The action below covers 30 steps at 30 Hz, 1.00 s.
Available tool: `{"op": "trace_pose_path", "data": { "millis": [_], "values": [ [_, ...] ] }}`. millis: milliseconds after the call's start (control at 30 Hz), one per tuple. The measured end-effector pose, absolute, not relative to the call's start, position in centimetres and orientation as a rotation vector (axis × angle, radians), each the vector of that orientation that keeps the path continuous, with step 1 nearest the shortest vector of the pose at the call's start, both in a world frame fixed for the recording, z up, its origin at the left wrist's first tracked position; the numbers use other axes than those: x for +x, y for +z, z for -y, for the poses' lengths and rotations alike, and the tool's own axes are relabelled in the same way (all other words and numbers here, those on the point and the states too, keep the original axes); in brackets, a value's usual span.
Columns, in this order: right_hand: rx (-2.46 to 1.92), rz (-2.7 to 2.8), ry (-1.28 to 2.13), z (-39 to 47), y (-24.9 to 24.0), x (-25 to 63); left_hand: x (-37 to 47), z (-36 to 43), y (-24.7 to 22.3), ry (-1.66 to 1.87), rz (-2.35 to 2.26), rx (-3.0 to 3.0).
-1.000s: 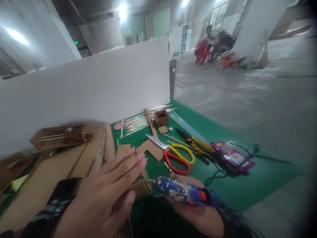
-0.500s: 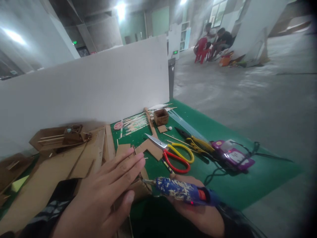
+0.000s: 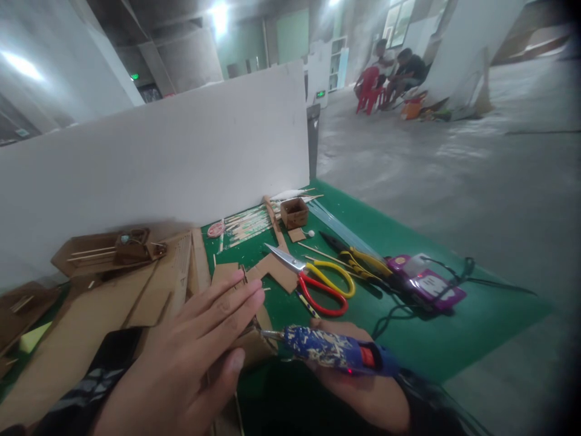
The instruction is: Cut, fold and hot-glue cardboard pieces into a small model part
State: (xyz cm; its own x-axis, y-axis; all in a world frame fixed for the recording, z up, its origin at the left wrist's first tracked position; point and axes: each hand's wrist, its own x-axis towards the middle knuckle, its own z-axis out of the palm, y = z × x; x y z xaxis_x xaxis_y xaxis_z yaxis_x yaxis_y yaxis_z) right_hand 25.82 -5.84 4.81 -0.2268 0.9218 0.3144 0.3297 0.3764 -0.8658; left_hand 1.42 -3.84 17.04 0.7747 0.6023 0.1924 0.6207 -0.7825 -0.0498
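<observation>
My left hand point(image 3: 200, 339) lies over a folded cardboard piece point(image 3: 258, 351), its fingers straight and close together across the top and its thumb at the near side. Part of the cardboard is hidden beneath the hand. My right hand point(image 3: 354, 387) is wrapped round a blue glue gun point(image 3: 327, 348) smeared with dried glue, and a small red light glows on it. The metal nozzle points left and meets the cardboard edge near my left fingers. Just beyond the hands lie scissors point(image 3: 295, 266) with one red and one yellow handle.
On the green table point(image 3: 476, 327) lie yellow-black pliers point(image 3: 363, 260), a purple device with a cord point(image 3: 433, 287), clear glue sticks point(image 3: 340, 224), thin wooden sticks point(image 3: 247, 227) and a small cardboard box point(image 3: 294, 213). Cardboard sheets point(image 3: 104, 309) spread left. A white panel point(image 3: 181, 151) stands behind; people point(image 3: 394, 72) sit far off.
The view has shifted very slightly. Both hands, the glue gun and the cardboard keep nearly the same places, with the nozzle still at the cardboard edge.
</observation>
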Motion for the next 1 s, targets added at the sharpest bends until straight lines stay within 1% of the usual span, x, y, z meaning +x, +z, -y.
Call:
{"op": "trace_pose_path", "data": {
  "millis": [133, 333, 633, 1000],
  "values": [
    [-1.154, 1.788, 0.870, 5.77, 4.94, 25.85, 1.38, 3.96, 17.12, -0.227, 1.022, -2.856],
    [-1.072, 1.746, 0.933, 5.73, 4.81, 26.03, 1.40, 3.91, 17.19, -0.242, 0.991, -2.847],
    [-1.120, 1.729, 0.990, 5.76, 4.55, 26.13, 1.42, 3.87, 17.05, -0.238, 0.992, -2.856],
    [-1.025, 1.675, 1.149, 5.82, 5.00, 26.54, 1.37, 3.90, 17.05, -0.232, 1.013, -2.872]
  ]
}}
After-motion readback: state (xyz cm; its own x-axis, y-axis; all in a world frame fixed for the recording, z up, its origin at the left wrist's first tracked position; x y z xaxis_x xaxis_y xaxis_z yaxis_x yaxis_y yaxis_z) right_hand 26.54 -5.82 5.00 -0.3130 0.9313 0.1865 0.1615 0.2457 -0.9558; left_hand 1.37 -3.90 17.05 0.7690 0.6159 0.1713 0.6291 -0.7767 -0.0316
